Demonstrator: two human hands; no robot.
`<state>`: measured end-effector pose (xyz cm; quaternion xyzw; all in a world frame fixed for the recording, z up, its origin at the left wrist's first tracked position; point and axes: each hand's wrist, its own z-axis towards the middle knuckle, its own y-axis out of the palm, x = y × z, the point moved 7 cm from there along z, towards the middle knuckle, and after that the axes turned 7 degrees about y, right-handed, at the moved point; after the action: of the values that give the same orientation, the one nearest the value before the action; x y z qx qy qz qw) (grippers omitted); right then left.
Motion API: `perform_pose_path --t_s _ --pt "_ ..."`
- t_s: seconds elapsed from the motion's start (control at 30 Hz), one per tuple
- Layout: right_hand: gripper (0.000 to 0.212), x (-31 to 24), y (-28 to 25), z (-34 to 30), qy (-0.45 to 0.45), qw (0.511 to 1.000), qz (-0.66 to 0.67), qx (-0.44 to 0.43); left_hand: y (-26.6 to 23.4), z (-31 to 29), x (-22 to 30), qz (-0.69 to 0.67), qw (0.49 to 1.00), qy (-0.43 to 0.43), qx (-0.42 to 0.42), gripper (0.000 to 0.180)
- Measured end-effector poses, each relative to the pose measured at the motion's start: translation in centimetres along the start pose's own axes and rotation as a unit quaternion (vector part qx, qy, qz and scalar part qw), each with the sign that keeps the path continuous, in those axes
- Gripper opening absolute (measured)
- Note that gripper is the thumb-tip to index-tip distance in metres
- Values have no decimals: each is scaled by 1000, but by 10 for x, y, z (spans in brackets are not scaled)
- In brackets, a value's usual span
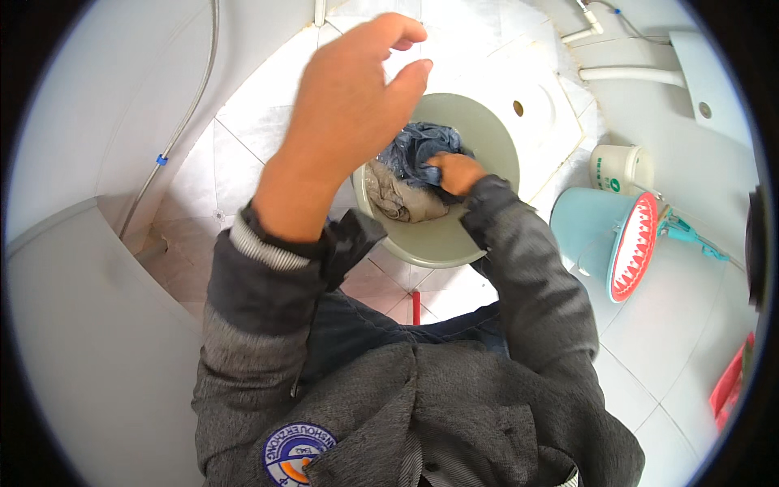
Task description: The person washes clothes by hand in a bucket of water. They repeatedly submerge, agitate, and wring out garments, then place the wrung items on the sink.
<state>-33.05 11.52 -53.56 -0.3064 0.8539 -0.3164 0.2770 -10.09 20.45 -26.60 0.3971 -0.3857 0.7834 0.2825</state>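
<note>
A round grey-green basin (497, 142) stands on the floor in front of me. Inside lie a wet dark blue garment (415, 150) and a beige cloth (398, 197). My right hand (457, 173) reaches into the basin, its fingers closed on the blue garment near the right side of the heap. My left hand (357, 93) is raised above the basin's left side, holding nothing. Its thumb and fingers are apart and loosely bent. It hides part of the basin's rim and the floor behind.
To the right stand a light blue bucket (580, 227) with a red-and-white toothed piece (634, 247) and a white tub (608, 166). A teal-handled tool (690, 235) lies beyond. A white fixture with a hole (552, 114) is behind the basin. A hose (185, 122) hangs at left.
</note>
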Motion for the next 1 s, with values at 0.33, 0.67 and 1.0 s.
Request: perform_pose_path --t_s 0.33,0.67,1.0 --pt "53 -67 -195 -218 -100 944 199 244 106 -34 59 -144 956 129 -220 78" --pt "57 -59 -204 -210 -127 887 250 367 124 -24 43 39 961 27 -271 33" --pt "33 -35 -202 -205 -114 825 232 502 104 7 63 -100 986 83 -105 17"
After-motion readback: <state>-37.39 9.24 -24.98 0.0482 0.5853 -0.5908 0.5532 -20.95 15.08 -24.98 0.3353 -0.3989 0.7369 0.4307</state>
